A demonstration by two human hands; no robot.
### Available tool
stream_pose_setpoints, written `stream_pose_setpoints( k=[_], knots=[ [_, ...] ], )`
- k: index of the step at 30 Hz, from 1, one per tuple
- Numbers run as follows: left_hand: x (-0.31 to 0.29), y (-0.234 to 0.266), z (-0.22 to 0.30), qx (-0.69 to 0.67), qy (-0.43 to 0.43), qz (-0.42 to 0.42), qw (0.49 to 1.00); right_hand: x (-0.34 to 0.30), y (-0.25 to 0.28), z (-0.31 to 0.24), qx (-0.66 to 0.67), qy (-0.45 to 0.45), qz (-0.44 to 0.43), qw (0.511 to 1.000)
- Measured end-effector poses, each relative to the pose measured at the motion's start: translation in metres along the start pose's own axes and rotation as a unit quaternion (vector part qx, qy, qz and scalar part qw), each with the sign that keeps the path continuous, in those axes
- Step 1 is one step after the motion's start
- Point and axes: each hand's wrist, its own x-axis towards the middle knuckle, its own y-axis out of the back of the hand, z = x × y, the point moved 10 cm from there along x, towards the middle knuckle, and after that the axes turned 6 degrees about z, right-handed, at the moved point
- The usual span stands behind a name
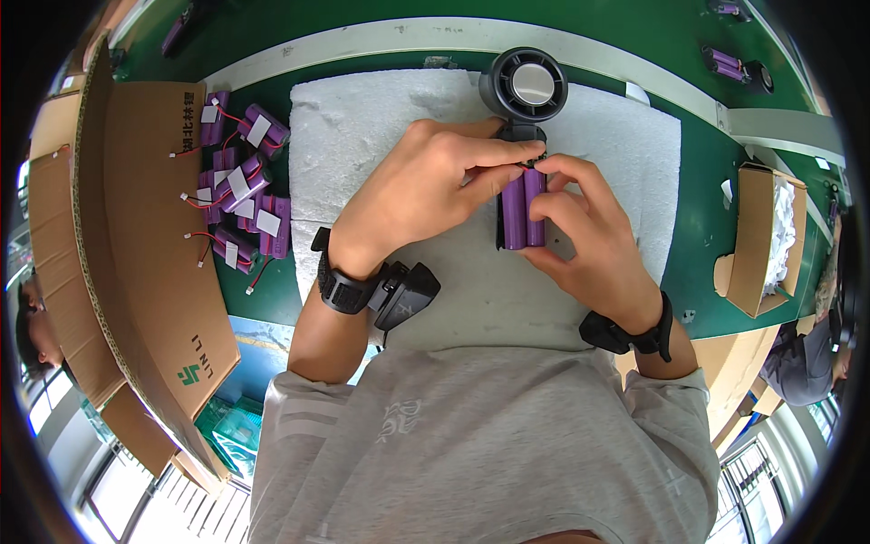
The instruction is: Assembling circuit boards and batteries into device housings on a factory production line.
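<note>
A handheld fan (524, 83) with a round black head and silver centre lies on a white foam sheet. In its open black handle sits a purple two-cell battery pack (514, 213). My left hand (421, 186) reaches over from the left, its thumb and index finger pressed together where the handle meets the pack; whatever they pinch is too small to make out. From the right, my right hand (594, 227) curls around the handle's side. One of its fingertips is by the left hand's pinch, and others rest along the pack.
Several purple battery packs (240, 186) with red leads and white labels are heaped at the left, beside a large open cardboard box (154, 208). White foam (408, 104) covers the green bench. A small carton (757, 240) of white pieces stands right. Beyond a pale rail lies another fan (739, 71).
</note>
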Motion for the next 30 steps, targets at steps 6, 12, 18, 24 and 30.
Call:
stream_pose_setpoints(
  k=[6, 12, 18, 24, 30],
  knots=[
    [0.002, -0.005, -0.008, -0.021, 0.049, -0.038, 0.998, 0.001, -0.006, 0.015, 0.024, -0.080, 0.001, 0.997],
    [0.005, -0.006, -0.014, -0.026, 0.115, -0.043, 0.992, 0.006, -0.004, 0.024, 0.057, -0.129, 0.008, 0.990],
    [0.002, 0.000, -0.012, -0.061, 0.093, -0.004, 0.994, 0.010, -0.006, 0.019, 0.060, -0.099, -0.028, 0.993],
    [0.000, 0.000, -0.008, -0.069, 0.071, -0.021, 0.995, 0.000, -0.001, -0.004, -0.124, -0.022, -0.016, 0.992],
    [-0.004, -0.006, -0.010, -0.048, 0.094, -0.056, 0.993, 0.004, -0.006, -0.029, -0.229, 0.083, -0.018, 0.970]
  ],
)
